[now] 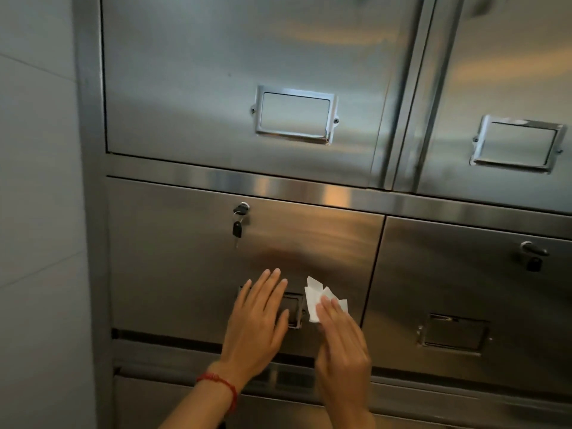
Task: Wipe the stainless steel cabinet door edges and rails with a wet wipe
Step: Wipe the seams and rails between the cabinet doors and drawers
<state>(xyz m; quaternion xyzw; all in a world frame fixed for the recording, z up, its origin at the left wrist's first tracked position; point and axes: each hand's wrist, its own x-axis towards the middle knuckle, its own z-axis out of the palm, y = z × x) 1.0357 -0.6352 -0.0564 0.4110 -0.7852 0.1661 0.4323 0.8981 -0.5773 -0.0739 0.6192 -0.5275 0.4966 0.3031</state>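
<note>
Right hand presses a crumpled white wet wipe flat against the brushed stainless steel lower-left cabinet door, fingers straight over it; wipe sits just right of the recessed metal label holder; left hand released, fingers straight, lying over that holder, holding nothing. Door's vertical right edge lies right of the wipe, near; horizontal steel rail well above, long axis left-right. Judgement: right hand is nearer the edge; bare steel between allows a sideways sweep; black key in the lock hangs upper left, off that path.
</note>
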